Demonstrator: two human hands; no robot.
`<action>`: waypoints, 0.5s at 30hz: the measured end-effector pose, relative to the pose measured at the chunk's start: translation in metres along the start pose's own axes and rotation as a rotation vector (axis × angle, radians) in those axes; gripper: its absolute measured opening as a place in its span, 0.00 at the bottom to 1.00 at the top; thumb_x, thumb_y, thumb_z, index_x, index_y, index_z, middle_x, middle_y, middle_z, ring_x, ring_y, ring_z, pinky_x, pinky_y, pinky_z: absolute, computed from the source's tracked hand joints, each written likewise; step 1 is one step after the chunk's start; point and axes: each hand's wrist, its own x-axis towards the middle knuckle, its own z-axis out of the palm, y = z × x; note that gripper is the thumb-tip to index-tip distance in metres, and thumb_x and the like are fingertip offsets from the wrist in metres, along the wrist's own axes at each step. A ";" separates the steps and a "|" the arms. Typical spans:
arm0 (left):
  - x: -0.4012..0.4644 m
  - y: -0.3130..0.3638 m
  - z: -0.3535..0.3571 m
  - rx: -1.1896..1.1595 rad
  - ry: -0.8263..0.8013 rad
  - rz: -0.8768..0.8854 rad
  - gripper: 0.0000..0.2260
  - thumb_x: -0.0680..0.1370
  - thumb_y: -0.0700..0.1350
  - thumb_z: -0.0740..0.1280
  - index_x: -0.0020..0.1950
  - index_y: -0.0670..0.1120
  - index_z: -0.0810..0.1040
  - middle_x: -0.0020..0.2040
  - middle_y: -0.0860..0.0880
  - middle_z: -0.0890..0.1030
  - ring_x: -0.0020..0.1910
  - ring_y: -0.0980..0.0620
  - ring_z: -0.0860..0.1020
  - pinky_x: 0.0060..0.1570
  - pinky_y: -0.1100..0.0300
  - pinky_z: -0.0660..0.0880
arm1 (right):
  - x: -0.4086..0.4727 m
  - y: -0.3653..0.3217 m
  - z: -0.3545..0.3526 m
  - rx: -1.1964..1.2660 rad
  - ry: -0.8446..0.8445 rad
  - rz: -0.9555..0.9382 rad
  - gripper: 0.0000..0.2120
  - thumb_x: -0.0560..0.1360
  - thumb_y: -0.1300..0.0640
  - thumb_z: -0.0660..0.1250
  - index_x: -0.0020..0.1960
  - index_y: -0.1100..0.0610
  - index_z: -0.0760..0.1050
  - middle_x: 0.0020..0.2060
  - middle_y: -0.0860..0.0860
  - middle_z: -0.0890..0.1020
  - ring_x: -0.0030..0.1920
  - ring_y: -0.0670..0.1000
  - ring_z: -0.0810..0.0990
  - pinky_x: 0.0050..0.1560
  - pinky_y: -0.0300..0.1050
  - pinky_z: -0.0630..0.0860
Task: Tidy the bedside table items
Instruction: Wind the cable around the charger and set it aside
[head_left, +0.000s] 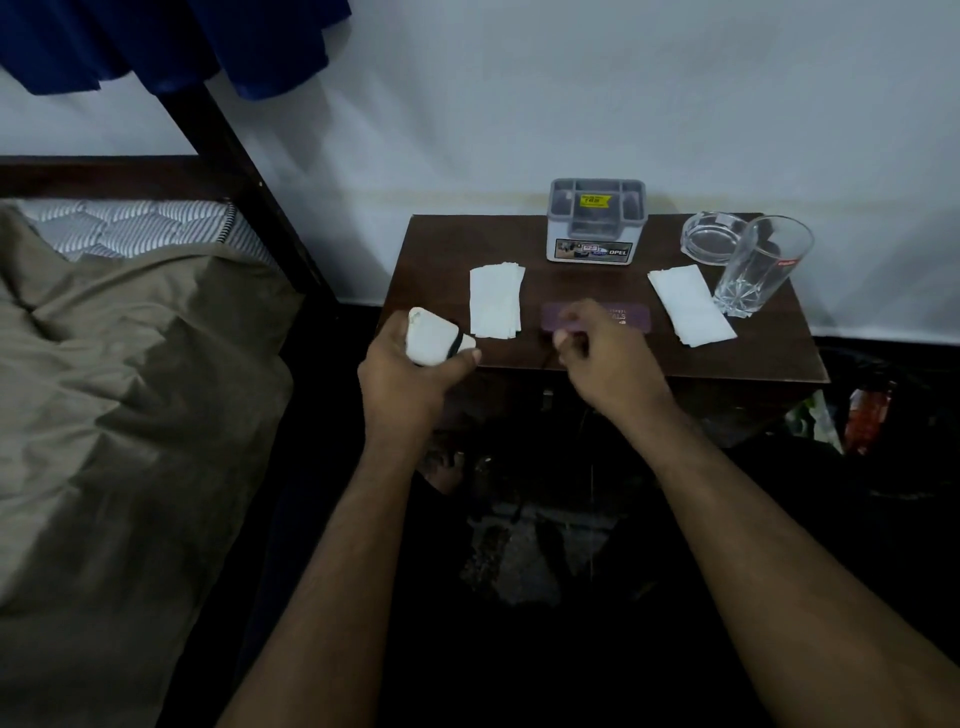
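My left hand (410, 371) grips a white charger block (434, 338) at the front left corner of the dark wooden bedside table (769, 358). A black cable band crosses the block. My right hand (602, 353), blurred, hovers over the table's front edge with its fingers curled, pinching a thin black cable (545, 359) that hangs below the fingertips. A flat purple box (631, 317) lies partly hidden behind that hand. Two stacks of white paper slips lie on the table, one at the left (495, 300) and one at the right (691, 306).
A grey compartment organiser (596, 223) stands at the table's back against the wall. A glass ashtray (709, 236) and a tall drinking glass (761, 265) stand at the back right. A bed with an olive cover (130, 389) lies to the left. The floor below is dark and cluttered.
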 end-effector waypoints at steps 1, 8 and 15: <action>0.000 0.000 0.002 -0.074 -0.010 -0.031 0.22 0.62 0.50 0.84 0.52 0.50 0.82 0.47 0.52 0.86 0.47 0.53 0.85 0.45 0.54 0.84 | -0.002 0.001 0.004 -0.105 -0.060 -0.021 0.18 0.81 0.51 0.64 0.70 0.51 0.71 0.56 0.56 0.83 0.56 0.58 0.82 0.55 0.53 0.79; -0.004 0.005 0.018 -0.488 -0.016 -0.189 0.28 0.65 0.44 0.84 0.61 0.41 0.80 0.55 0.40 0.85 0.55 0.40 0.85 0.54 0.43 0.83 | -0.007 -0.005 0.020 -0.307 -0.123 -0.146 0.21 0.79 0.51 0.69 0.71 0.53 0.74 0.63 0.57 0.71 0.67 0.58 0.70 0.64 0.54 0.75; -0.007 0.015 0.022 -0.768 -0.013 -0.228 0.22 0.75 0.37 0.76 0.66 0.34 0.76 0.60 0.34 0.83 0.53 0.42 0.85 0.48 0.53 0.83 | -0.030 -0.038 0.034 0.440 -0.524 -0.301 0.09 0.84 0.52 0.62 0.52 0.54 0.79 0.45 0.43 0.84 0.49 0.42 0.82 0.52 0.44 0.76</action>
